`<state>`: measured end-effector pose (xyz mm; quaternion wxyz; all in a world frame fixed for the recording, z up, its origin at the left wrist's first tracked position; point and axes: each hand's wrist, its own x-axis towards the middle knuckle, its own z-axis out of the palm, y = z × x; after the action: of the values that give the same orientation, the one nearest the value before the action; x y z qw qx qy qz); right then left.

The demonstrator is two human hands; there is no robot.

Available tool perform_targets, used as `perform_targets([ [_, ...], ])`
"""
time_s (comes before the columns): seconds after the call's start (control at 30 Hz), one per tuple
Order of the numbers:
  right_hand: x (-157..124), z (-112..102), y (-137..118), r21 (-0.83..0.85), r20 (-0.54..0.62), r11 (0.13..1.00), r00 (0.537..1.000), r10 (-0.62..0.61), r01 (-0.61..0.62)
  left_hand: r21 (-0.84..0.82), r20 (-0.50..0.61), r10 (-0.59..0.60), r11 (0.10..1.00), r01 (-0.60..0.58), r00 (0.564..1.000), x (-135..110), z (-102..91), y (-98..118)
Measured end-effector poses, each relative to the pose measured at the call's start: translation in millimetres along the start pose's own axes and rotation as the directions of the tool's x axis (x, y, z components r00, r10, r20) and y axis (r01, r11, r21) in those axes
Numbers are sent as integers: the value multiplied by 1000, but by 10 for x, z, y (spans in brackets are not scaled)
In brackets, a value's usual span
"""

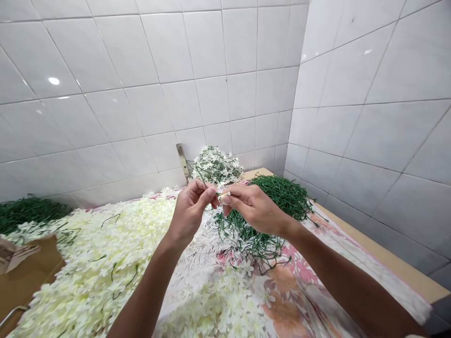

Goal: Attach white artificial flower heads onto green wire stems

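Both hands are raised over a table covered with artificial flower parts. My left hand pinches a thin green stem between thumb and fingers. My right hand pinches a small white flower at the stem's tip, fingertips almost touching the left hand's. Below the hands lies a tangle of green stems and a spread of small white flowers on a floral cloth.
A big heap of cream flower petals fills the left of the table. Finished white sprigs pile up against the tiled back wall. More green stems lie at the right, another heap far left. A cardboard box stands at left.
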<state>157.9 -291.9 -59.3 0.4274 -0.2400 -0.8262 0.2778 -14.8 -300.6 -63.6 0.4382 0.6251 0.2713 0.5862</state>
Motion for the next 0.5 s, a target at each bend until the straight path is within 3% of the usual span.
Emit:
perform_targets([
  [0.23,0,35,25,49,-24,999,1000,0,1,-1,2,-13,1000,13,1000,8,-4,7],
  [0.5,0,81,58,156,-143,987,987,69,-47,59,-23,70,996,-69,997,-4,-13,-39],
])
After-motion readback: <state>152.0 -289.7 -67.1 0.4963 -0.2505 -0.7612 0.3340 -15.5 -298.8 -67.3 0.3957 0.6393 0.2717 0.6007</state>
